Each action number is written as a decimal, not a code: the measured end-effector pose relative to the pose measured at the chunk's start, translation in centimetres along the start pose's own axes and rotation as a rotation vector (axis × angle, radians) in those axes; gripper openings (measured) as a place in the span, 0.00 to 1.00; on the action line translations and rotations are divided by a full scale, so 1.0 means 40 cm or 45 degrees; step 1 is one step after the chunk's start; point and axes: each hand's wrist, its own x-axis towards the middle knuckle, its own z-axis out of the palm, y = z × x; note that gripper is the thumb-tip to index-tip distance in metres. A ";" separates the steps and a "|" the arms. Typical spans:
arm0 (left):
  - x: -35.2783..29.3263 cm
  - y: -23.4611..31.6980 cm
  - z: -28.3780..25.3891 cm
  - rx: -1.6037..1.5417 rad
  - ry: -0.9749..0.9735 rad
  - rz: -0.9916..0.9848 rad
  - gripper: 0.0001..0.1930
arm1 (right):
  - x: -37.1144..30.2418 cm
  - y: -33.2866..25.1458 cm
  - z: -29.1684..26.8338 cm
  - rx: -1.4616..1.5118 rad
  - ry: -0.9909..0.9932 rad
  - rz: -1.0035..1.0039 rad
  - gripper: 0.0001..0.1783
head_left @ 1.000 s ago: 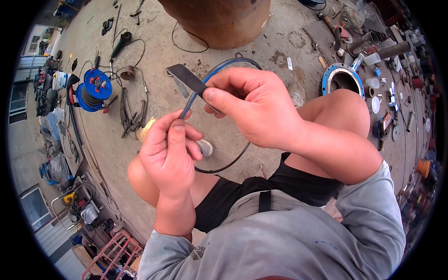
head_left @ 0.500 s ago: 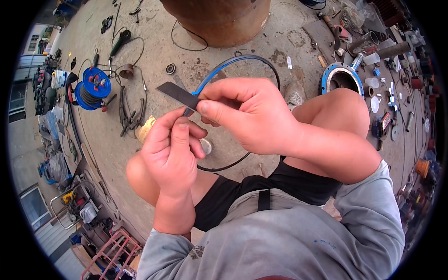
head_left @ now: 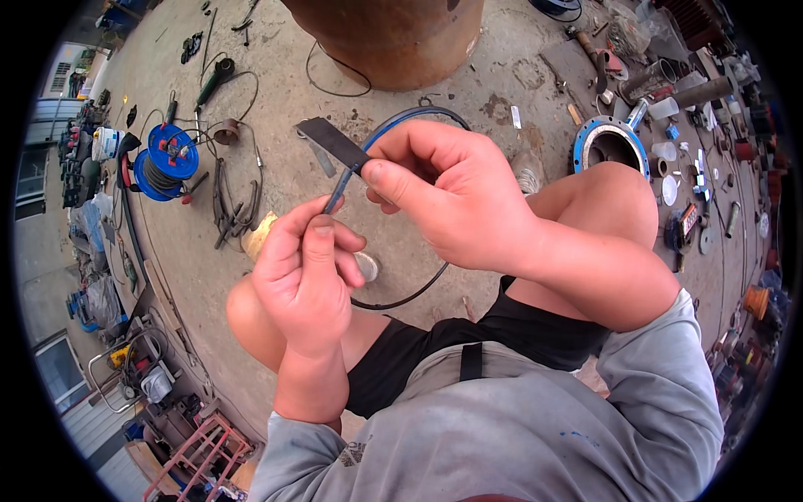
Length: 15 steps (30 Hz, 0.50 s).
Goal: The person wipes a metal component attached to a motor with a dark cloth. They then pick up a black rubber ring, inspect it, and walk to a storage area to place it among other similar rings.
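Note:
My right hand (head_left: 464, 197) is closed, thumb and fingers pinching one end of a dark flat strip (head_left: 330, 140). The strip slants up and left, its inner end against the cord. My left hand (head_left: 305, 276) is closed in a pinch on a thin blue-black cord (head_left: 343, 186), just below the strip. From my hands the cord curves round in a big loop, blue along the top and black lower down, partly hidden by my right hand. A thin grey blade-like piece (head_left: 321, 161) shows beneath the strip; I cannot tell whether it is held.
A blue cable reel (head_left: 167, 163) and an angle grinder (head_left: 219, 77) lie on the concrete at left. A rusty drum (head_left: 389, 50) stands ahead. At right are a blue-rimmed flange (head_left: 609, 144), pipes and plastic cups. A red metal frame (head_left: 196, 460) is at lower left.
The strip has tilted and shifted slightly right and up along the cord with my right hand. More cord now shows between my hands. My left hand has barely moved.

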 end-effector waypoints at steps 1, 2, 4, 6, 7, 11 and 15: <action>0.002 -0.002 0.002 0.022 0.012 0.012 0.11 | 0.001 0.000 -0.001 -0.005 -0.001 0.011 0.08; 0.000 -0.005 0.006 0.045 0.031 0.028 0.11 | 0.002 -0.007 -0.004 -0.010 -0.027 0.022 0.08; -0.003 -0.007 0.007 0.072 0.051 0.049 0.11 | 0.006 -0.034 -0.018 -0.021 -0.095 0.047 0.08; -0.004 -0.007 0.009 0.081 0.039 0.060 0.11 | 0.001 -0.041 -0.015 -0.099 -0.081 0.018 0.07; -0.004 -0.007 0.010 0.083 0.035 0.065 0.11 | -0.006 -0.033 0.004 -0.170 -0.031 -0.023 0.07; -0.006 -0.012 0.009 0.089 0.024 0.083 0.11 | -0.015 -0.035 0.017 -0.287 0.009 -0.095 0.08; -0.006 -0.013 0.009 0.063 0.015 0.082 0.11 | -0.013 -0.037 0.014 -0.298 -0.013 -0.110 0.08</action>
